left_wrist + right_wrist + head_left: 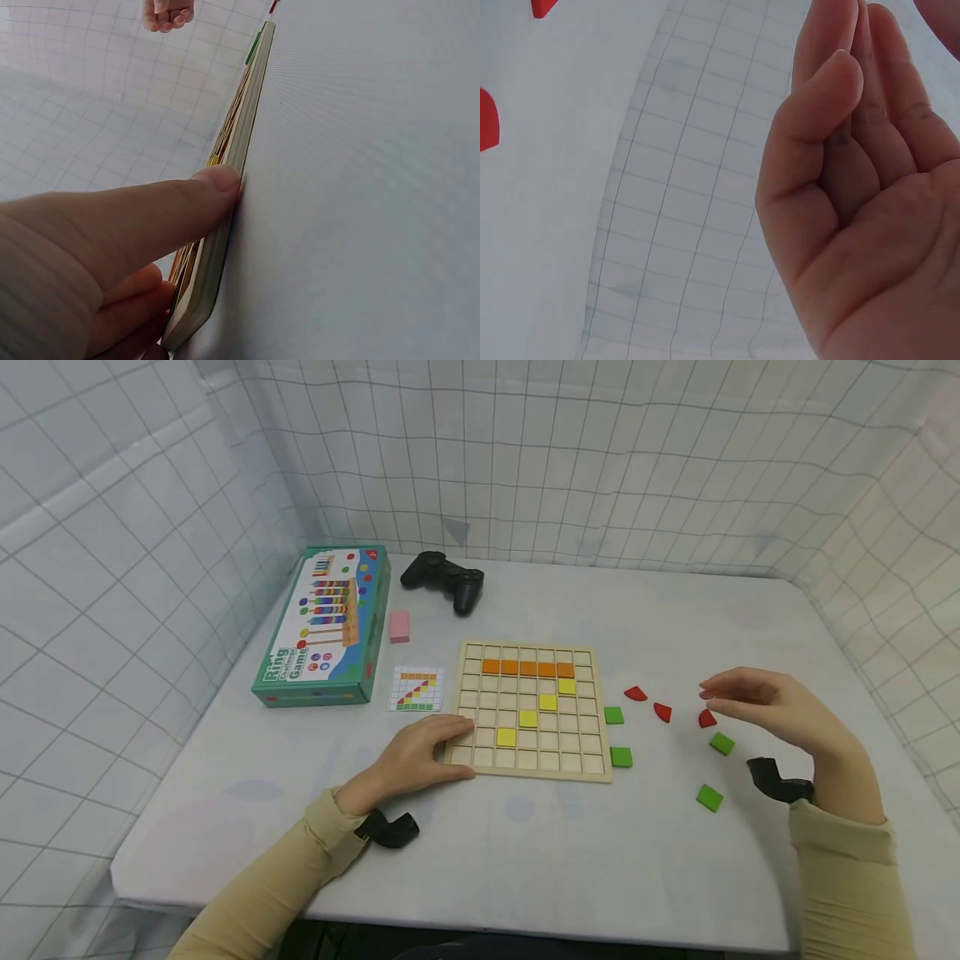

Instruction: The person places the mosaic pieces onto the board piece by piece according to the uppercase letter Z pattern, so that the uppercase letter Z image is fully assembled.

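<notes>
A wooden grid board (pixel 570 745) lies flat on the table, bearing a row of orange square tiles (pixel 528 669) and a diagonal of yellow tiles (pixel 528 718). My left hand (pixel 415 753) grips its near left corner, thumb along the front edge and fingers at the left side. In the left wrist view, the thumb (pixel 150 217) presses the board's edge (pixel 232 202). My right hand (pixel 780 706) hovers to the right with fingers loosely bent, holding nothing. Near it lie red quarter-round pieces (pixel 662 712) and green square tiles (pixel 722 744).
Left of the board lies a pattern card (pixel 417 688) with coloured squares. Behind it are a pink block (pixel 399 627), a boxed ring game (pixel 322 627) and a black game controller (pixel 444 580). Two green tiles (pixel 621 757) sit against the board's right edge.
</notes>
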